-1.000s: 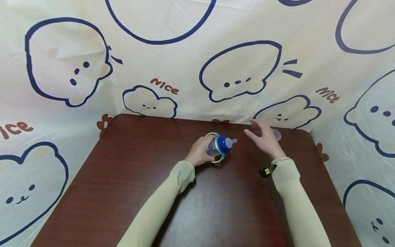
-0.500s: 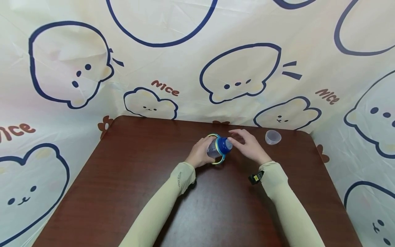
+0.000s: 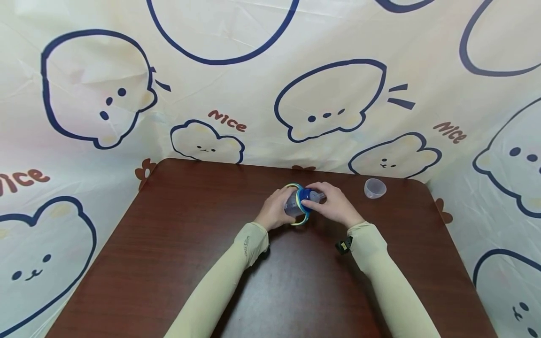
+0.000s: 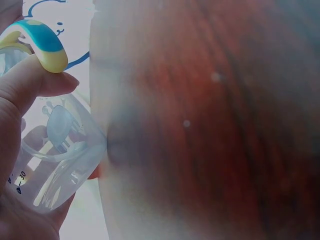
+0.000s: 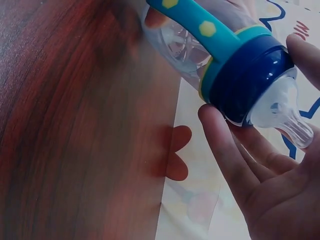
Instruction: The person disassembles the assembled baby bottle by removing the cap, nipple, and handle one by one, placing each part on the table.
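A clear baby bottle lies tilted in the air above the table, its nipple pointing right. It has a dark blue collar ring, a translucent nipple and teal-and-yellow handles. My left hand grips the bottle's clear body from the left. Around the blue collar ring, my right hand has its thumb on one side and fingers on the other. In the right wrist view its fingertips touch the ring's edge. The nipple sits between that thumb and the fingers.
A small clear plastic cup stands at the back right of the brown wooden table. Behind the table and along its sides hangs a cream sheet printed with bear outlines.
My right hand has moved left from beside the clear cup to the bottle and now holds its blue collar ring. The left hand keeps its grip on the bottle.
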Demonstrator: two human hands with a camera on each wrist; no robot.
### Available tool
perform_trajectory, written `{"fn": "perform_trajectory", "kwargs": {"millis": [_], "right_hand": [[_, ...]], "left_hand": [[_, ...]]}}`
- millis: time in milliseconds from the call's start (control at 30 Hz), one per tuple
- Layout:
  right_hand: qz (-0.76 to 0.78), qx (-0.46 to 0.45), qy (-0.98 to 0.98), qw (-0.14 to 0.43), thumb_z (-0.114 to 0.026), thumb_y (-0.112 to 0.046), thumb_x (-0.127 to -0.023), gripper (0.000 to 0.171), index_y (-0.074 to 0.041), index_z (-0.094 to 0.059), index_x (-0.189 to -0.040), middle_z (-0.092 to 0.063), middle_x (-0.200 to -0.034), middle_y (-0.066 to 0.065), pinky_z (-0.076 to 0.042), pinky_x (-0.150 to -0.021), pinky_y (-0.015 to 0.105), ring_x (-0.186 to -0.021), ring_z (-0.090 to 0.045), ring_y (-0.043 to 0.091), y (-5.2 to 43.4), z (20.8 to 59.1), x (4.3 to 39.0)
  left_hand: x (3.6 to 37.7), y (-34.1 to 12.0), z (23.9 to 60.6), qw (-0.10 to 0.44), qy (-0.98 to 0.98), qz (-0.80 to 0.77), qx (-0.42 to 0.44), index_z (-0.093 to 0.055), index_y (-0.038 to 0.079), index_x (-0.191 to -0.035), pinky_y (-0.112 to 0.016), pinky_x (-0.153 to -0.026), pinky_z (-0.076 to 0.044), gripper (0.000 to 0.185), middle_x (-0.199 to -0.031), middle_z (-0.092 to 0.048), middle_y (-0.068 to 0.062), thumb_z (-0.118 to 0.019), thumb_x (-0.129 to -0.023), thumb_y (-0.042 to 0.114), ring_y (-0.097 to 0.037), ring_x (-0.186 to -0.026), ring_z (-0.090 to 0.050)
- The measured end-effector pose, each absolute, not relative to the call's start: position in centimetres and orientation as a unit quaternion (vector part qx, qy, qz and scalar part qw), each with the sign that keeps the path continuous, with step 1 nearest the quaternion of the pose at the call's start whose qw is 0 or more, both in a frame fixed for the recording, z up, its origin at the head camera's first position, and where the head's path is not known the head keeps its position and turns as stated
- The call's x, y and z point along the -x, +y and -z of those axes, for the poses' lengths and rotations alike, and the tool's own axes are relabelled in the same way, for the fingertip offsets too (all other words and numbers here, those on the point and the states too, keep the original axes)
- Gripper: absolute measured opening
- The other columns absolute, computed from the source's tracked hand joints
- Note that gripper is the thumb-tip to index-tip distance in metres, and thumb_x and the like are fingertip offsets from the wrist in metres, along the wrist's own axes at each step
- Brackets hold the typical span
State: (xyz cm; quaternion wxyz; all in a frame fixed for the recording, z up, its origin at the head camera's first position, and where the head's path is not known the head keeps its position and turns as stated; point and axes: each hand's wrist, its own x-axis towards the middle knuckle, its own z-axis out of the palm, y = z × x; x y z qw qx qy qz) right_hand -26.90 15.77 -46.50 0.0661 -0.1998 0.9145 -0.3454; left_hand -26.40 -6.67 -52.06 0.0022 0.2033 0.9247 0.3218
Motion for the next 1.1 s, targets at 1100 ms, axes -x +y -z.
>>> {"fn": "perform_trajectory", "kwargs": {"millis": [1100], "right_hand": [[0.367,0.210,0.902,0.089,-0.082,-0.042,-0.088,0.058,-0.020,-0.059,-0.135,-0.064,-0.131,0.006,-0.054,-0.100,0.051,-0.117,-0.061,0.029,15.85,46.75,26.63]], "left_hand": [[26.30,-6.72,52.16,-0.012,0.921,-0.318,-0.226,-0.048,0.015,-0.150,-0.050,-0.105,-0.048,0.094,-0.142,-0.059,-0.005,-0.096,-0.069,0.019,-0.027,-0.121,-0.055]]}}
